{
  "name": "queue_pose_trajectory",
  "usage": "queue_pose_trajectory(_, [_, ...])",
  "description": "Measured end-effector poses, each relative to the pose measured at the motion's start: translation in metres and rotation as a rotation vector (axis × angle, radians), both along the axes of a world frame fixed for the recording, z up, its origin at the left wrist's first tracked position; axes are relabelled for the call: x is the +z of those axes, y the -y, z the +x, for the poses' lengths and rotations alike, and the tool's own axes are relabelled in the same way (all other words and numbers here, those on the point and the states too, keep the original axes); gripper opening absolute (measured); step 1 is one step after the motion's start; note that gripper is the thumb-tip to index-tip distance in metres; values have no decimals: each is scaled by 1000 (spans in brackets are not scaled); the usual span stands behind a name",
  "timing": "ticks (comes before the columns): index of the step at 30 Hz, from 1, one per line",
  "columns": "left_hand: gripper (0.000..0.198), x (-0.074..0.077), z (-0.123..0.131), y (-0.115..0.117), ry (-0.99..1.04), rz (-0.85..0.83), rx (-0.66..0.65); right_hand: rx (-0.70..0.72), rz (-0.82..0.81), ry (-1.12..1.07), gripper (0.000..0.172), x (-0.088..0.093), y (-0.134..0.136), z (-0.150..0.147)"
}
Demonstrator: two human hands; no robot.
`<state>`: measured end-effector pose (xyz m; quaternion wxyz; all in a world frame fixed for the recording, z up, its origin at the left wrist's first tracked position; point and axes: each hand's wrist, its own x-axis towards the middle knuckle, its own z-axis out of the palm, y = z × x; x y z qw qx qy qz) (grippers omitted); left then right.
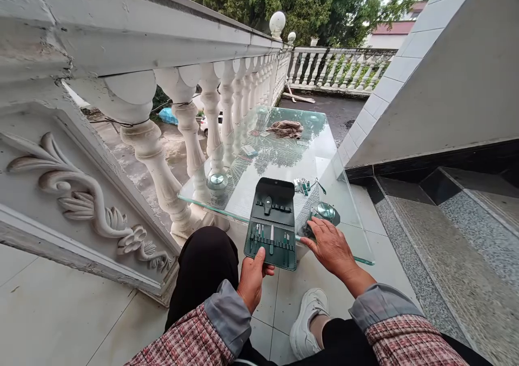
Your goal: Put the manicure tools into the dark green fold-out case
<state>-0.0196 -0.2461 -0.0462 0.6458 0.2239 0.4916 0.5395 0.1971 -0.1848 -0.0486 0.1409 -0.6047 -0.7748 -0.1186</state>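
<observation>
An unfolded dark green case (271, 220) is gripped at its lower edge by my left hand (253, 279), thumb on top. Slim metal tools stand in the loops of its lower half; the upper half has a small strapped holder and loops. My right hand (330, 247) rests at the near edge of the glass table (259, 187), fingers extended and slightly spread, beside a round metal table fitting (325, 212). Nothing shows in its grasp. Several small metal tools (302, 186) lie on the glass beyond the case, beside a green-handled tool (320, 186).
A crumpled brown cloth (286, 129) and a small pale packet (249, 150) lie farther back on the glass. White balusters (152, 155) line the left. Stone steps (454, 220) rise at the right. My knee and a white shoe (310, 323) are below the table.
</observation>
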Motion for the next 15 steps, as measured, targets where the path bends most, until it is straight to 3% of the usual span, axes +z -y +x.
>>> queue_pose_trajectory(7, [52, -3, -1, 0, 1, -21, 6, -45, 71, -87, 60, 2, -5, 10])
queue_pose_trajectory(10, [52, -2, 0, -1, 6, -24, 5, -69, 49, -36, 56, 3, -2, 2])
queue_pose_trajectory(15, [52, 0, -1, -1, 6, -18, -5, 48, 42, 39, 45, 6, 7, -11])
